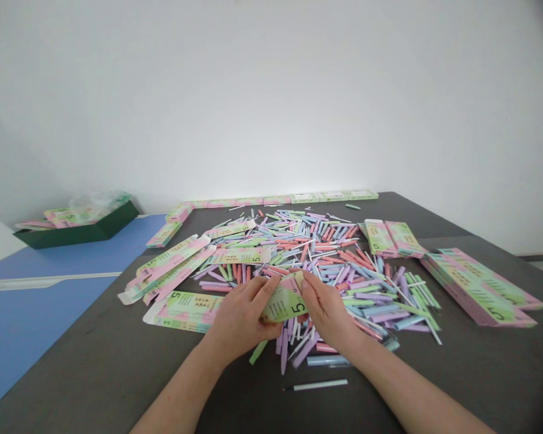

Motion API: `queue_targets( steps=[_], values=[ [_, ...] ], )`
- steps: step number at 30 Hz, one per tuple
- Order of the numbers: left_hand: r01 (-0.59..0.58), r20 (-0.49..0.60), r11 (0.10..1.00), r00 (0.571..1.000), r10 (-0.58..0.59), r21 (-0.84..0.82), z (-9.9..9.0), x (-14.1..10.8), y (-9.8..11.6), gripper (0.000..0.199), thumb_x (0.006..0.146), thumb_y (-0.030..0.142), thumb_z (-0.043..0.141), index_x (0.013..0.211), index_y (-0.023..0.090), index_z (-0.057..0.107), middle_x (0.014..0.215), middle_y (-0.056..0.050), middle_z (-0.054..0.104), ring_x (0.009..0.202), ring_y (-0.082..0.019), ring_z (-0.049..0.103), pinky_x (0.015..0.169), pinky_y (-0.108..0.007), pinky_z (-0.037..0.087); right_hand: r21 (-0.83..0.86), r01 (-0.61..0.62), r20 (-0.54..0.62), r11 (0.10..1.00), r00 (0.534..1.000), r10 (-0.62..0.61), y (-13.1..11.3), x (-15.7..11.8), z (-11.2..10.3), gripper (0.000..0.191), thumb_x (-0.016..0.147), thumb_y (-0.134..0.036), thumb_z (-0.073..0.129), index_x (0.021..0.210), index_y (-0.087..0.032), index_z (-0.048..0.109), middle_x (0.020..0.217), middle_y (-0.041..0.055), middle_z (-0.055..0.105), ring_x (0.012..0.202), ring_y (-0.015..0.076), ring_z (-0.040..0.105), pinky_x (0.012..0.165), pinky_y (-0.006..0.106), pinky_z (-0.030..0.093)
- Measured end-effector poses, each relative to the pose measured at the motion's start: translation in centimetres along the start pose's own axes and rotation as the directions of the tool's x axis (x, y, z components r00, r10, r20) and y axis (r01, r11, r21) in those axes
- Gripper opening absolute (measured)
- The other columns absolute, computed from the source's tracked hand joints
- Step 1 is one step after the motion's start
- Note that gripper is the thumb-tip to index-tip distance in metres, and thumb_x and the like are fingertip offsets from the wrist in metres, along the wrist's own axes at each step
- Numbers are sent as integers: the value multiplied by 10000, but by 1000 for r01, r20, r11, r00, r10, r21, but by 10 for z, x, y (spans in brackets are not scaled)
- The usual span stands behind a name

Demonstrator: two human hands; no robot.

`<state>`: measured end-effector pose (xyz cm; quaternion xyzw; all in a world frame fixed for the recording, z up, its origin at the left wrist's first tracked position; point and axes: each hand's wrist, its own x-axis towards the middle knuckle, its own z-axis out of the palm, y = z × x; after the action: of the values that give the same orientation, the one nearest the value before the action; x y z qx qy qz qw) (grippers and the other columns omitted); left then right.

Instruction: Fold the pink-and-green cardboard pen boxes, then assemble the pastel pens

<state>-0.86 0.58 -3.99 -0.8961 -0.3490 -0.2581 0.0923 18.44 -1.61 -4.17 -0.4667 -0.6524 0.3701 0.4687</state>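
Observation:
Over the front of a large pile of pastel pens, my left hand and my right hand grip a small green and pink printed box between them. The box bears a large "5" on its near face. My left fingers wrap its left side; my right thumb and fingers close on its right end. Left of my left hand lies an open-ended pink and green box, with more slim boxes behind it. A single white pen refill lies on the dark table nearest me.
A row of boxes lines the table's back edge. Paired boxes and flat cartons lie at the right. On the blue table at the left sits a dark green tray holding boxes and clear plastic. A white wall stands behind.

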Motion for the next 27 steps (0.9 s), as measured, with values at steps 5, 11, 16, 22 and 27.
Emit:
queue_targets(
  steps=[5, 11, 16, 22, 27],
  values=[
    [24, 5, 999, 1000, -24, 36, 1, 1, 5, 730, 653, 206, 642, 1342, 152, 405, 1082, -116, 620, 872, -265, 629, 726, -371, 535, -178, 76, -22, 981, 996, -81, 9, -2, 1, 418, 1009, -308, 293, 1350, -169, 492, 905, 86, 691, 647, 172, 669, 694, 340, 575],
    [31, 13, 998, 999, -32, 52, -1, 1, 8, 713, 693, 244, 676, 1341, 143, 397, 1079, -118, 619, 884, -258, 633, 731, -361, 533, -285, 224, 25, 932, 974, -227, 13, -12, 9, 556, 1006, -310, 297, 1532, -175, 179, 1509, 156, 386, 1393, 253, 372, 1126, 477, 340],
    [13, 34, 996, 999, -15, 85, 0, 1, 3, 692, 714, 270, 703, 1331, 135, 421, 1068, -115, 619, 886, -258, 630, 746, -362, 524, -335, 216, 100, 917, 976, -194, 17, -15, 18, 663, 985, -294, 325, 1548, -118, 22, 1564, 202, 253, 1438, 278, 280, 1146, 519, 285],
    [8, -55, 989, 998, 0, 145, -2, 1, 1, 617, 791, 301, 676, 1341, 149, 440, 1082, -118, 646, 961, -271, 619, 817, -382, 476, -18, 42, 6, 999, 999, -41, 12, -7, 12, 553, 999, -447, 271, 1488, -194, 319, 1410, 139, 489, 1208, 261, 544, 966, 441, 497],
    [-21, -81, 976, 996, 39, 218, -6, 2, 0, 516, 864, 289, 612, 1339, 155, 463, 1139, -123, 669, 1018, -266, 624, 876, -420, 411, 76, 8, 52, 997, 999, -12, 3, -3, 7, 556, 987, -534, 266, 1379, -212, 493, 882, 67, 662, 684, 187, 603, 598, 316, 524]
  ],
)
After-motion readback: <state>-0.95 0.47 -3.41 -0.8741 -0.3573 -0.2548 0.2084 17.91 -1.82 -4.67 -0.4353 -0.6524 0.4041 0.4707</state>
